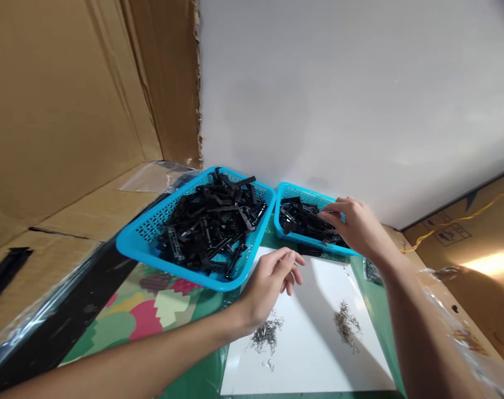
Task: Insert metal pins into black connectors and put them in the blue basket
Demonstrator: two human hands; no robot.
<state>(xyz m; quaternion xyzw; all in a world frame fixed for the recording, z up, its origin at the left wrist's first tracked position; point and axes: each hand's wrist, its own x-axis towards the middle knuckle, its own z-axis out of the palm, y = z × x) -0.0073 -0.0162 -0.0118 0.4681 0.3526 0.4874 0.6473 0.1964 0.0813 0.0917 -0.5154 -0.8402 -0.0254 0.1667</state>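
My left hand [272, 277] hovers above the white board [306, 354], its fingers loosely curled and nothing visible in them. Below its wrist lies a pile of small bent metal wire pieces [266, 335], with a few loose ones in front. A second such pile [346, 324] sits on the board's right side. Over the right blue basket [318, 244] is my right hand [351, 221], thumb and index fingertips close together at the black plastic parts [299, 216]. Whether a part is between those fingertips I cannot make out. The larger left blue basket [152, 259] holds many narrow black plastic parts [210, 221].
Cardboard panels [69, 83] stand at the left, and a pale wall [339, 100] rises behind the baskets. A lone black part [6, 274] lies on cardboard at far left. A clear plastic bag [156, 177] is behind the left basket. A yellow cord [451, 221] hangs at right.
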